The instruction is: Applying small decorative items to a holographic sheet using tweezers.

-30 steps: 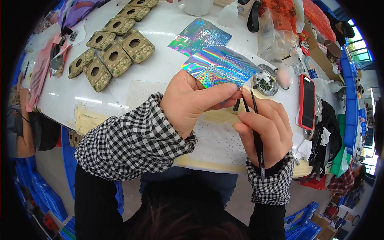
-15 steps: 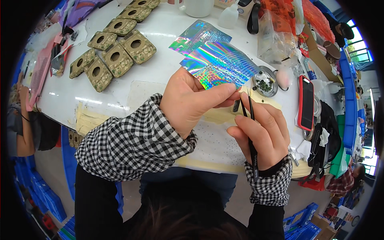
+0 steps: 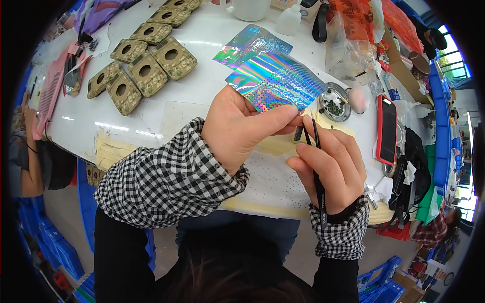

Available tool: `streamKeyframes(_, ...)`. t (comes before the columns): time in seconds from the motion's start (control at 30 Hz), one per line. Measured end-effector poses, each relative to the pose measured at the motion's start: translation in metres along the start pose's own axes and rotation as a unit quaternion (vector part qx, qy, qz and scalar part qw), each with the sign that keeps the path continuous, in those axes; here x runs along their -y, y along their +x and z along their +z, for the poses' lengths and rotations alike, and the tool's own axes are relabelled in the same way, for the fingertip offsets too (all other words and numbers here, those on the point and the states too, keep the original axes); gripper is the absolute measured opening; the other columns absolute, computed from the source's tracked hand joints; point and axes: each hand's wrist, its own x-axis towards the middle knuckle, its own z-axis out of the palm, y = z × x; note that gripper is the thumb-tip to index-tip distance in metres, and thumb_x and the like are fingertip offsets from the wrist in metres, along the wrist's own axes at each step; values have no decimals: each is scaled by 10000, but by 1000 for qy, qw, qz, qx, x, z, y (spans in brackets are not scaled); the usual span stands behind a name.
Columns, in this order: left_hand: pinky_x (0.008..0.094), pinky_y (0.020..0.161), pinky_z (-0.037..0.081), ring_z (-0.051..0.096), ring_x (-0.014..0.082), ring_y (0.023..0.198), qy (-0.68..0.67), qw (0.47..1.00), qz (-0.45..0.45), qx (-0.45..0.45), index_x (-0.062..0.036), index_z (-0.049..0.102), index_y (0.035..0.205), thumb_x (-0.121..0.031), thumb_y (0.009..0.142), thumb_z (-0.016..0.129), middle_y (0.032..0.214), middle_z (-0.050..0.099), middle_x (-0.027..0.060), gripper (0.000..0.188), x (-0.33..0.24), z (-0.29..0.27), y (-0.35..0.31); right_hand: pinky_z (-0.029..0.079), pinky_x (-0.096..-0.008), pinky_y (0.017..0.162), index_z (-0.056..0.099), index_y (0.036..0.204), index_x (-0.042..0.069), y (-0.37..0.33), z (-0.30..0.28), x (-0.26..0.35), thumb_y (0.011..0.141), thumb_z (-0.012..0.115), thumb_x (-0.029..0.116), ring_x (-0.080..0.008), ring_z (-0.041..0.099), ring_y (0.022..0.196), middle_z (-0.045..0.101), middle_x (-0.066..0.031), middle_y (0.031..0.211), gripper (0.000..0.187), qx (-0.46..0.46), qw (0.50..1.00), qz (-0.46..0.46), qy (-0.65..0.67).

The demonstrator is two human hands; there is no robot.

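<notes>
Tweezers (image 3: 318,182) grasped by right hand (image 3: 337,164), frame centre-right; left hand (image 3: 242,123) pinches iridescent sheet (image 3: 278,78); steady wrists, light squeeze advisable.

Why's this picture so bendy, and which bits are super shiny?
Head view: the fisheye lens bends the edge of the white table and leaves dark corners; head view: pale glare streaks the table's left part, and the patterned sheet in the left hand gleams in rainbow colours.

Cases (image 3: 150,82): left on the worktop (image 3: 208,83)
Dish (image 3: 345,113): right of the sheets (image 3: 283,76)
Phone (image 3: 388,130): right of the dish
Bottle (image 3: 288,21): far, beside the jug (image 3: 249,8)
</notes>
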Motion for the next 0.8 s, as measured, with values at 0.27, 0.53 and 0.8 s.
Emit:
streamKeyframes(0.27,278,775,529,631,111,842,0,1000,-3,-1,-26,599,1053,-100,848,636,949,659,52,221,0,0,0,534,-327,612,620,811,19,0,1,0,705,771,177,-282,643,754,651,-195,989,243,-2,1000,-1,4)
streamKeyframes(0.53,277,759,533,635,112,824,3,1000,-9,-3,-27,601,1056,-100,844,643,942,662,53,228,-1,1,-1,535,-332,608,622,820,17,0,1,-1,700,772,179,-285,640,748,648,-197,994,251,-1,1000,-3,2)
streamKeyframes(0.8,267,765,529,626,105,856,-16,1000,-23,13,-34,590,1080,-98,857,623,974,653,50,234,-1,-1,-1,530,-322,602,630,822,11,-1,2,1,712,766,184,-271,637,744,648,-202,993,246,-4,1000,-11,-8)
